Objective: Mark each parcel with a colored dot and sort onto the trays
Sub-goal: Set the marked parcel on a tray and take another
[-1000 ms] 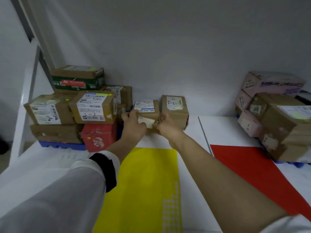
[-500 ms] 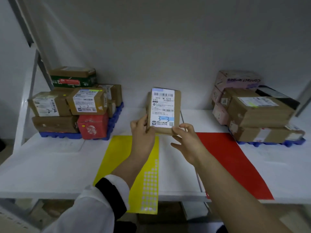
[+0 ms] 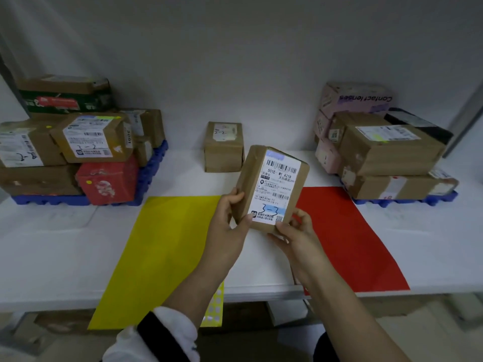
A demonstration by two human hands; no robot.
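A small brown cardboard parcel (image 3: 273,186) with a white shipping label facing me is held upright above the white table. My left hand (image 3: 230,226) grips its lower left edge, and my right hand (image 3: 298,231) pinches its lower right corner. A yellow sheet (image 3: 162,246) lies flat under my left arm, with a strip of yellow dot stickers (image 3: 215,307) at its near end. A red sheet (image 3: 350,236) lies to the right. Another brown parcel (image 3: 224,147) stands against the back wall.
A blue tray (image 3: 151,173) at the left carries stacked parcels, among them a red box (image 3: 107,178). A second blue tray (image 3: 402,201) at the right carries brown and pink parcels (image 3: 386,150). The table's front edge (image 3: 52,301) runs close to me.
Both hands lifted the parcel off the back of the table and drew it toward me, turning its label up to face me. The camera pulled back from the table.
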